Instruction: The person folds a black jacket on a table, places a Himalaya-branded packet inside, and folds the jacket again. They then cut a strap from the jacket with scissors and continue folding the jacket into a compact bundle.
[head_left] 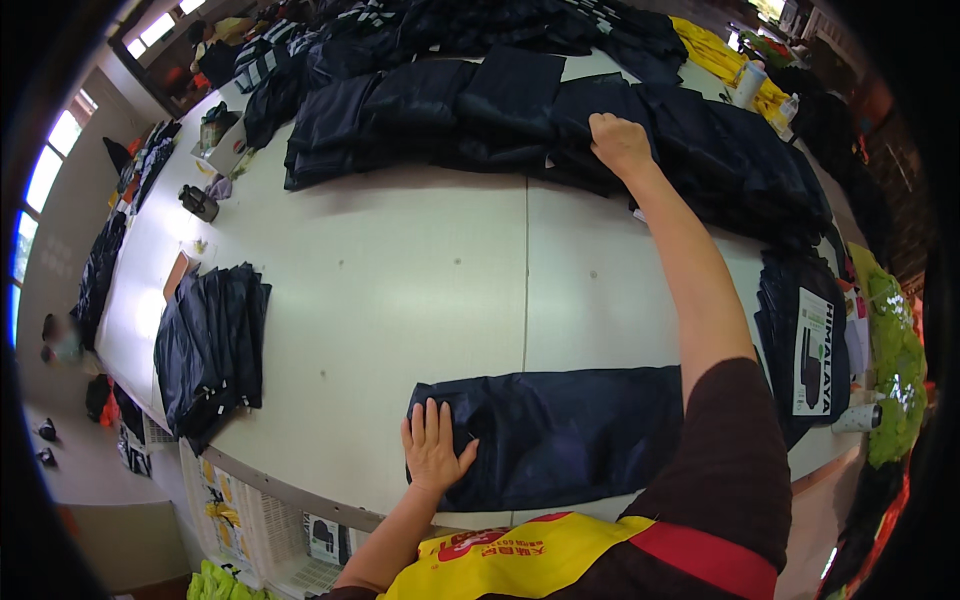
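Note:
A dark navy folded garment [580, 430] lies flat along the near edge of the table, partly covered by my right arm. My left hand [432, 450] rests on its left end, fingers stretched out and palm down. Across the table runs a row of folded dark garments [420, 115], lying side by side and overlapping. My right arm reaches far forward to this row. There my right hand [622, 145] is closed, its fingers curled on the top of one folded garment [595, 105] right of the middle; the fingertips are partly hidden.
A stack of dark garments [212, 345] stands at the left, with a dark mug [198, 203] beyond it. At the right sit dark packs with a printed white card [812, 350] and a white cup [858, 418]. Yellow cloth [705, 55] lies far right; a white crate [270, 530] stands below the table edge.

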